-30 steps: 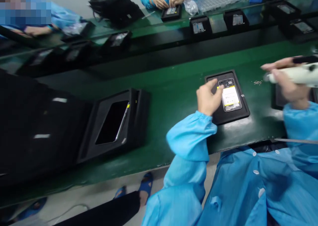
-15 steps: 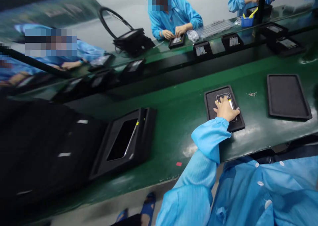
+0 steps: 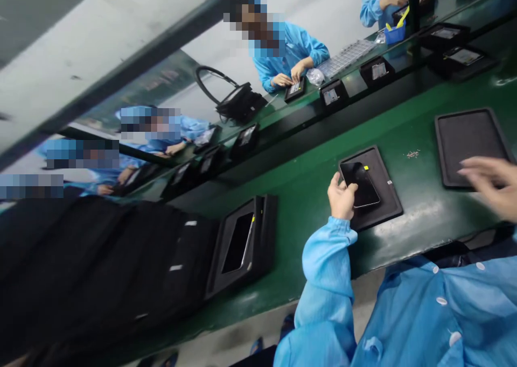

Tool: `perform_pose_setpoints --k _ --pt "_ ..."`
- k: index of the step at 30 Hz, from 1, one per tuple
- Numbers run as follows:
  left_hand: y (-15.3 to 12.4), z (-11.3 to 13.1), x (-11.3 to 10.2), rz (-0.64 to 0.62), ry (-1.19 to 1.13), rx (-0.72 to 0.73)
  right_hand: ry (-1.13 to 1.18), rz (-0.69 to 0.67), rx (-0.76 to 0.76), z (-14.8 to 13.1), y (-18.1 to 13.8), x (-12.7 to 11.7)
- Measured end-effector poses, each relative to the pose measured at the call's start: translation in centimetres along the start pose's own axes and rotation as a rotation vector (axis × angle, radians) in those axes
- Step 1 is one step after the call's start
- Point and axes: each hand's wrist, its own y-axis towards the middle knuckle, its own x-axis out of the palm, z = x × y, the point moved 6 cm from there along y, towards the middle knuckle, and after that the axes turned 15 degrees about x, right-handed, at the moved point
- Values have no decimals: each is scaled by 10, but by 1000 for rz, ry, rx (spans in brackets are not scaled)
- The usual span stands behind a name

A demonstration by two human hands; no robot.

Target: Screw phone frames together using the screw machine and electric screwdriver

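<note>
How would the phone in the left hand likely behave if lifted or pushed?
The phone looks like a straight-edged slab, so it is probably stiff in the left hand. Its glossy dark face suggests a slippery, possibly fragile surface. Being flat and thin, it seems unlikely to roll.

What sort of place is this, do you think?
Likely an electronics workshop, though whether for making or repairing I can't tell: a phone on or above a black tray, several blue-coated people, and a long green bench.
</note>
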Motion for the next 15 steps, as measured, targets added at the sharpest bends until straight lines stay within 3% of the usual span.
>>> perform_pose_setpoints --k 3,6,8,11,13,15 --pt "-18 -12 -19 44 105 -2 -62 -277 1 -37 -27 93" --pt "-42 -21 -30 68 190 -34 -191 -415 -12 -53 -46 154" --pt "-56 -27 -28 77 201 -44 -135 -422 -14 -62 -56 168" --pt "-62 -35 -34 142 175 -23 60 -385 10 -77 -62 164" --pt "-58 -43 -60 227 165 -22 187 -444 -14 -90 -63 157" --pt "-55 -50 -110 341 187 -33 268 -554 -56 -103 -63 153"
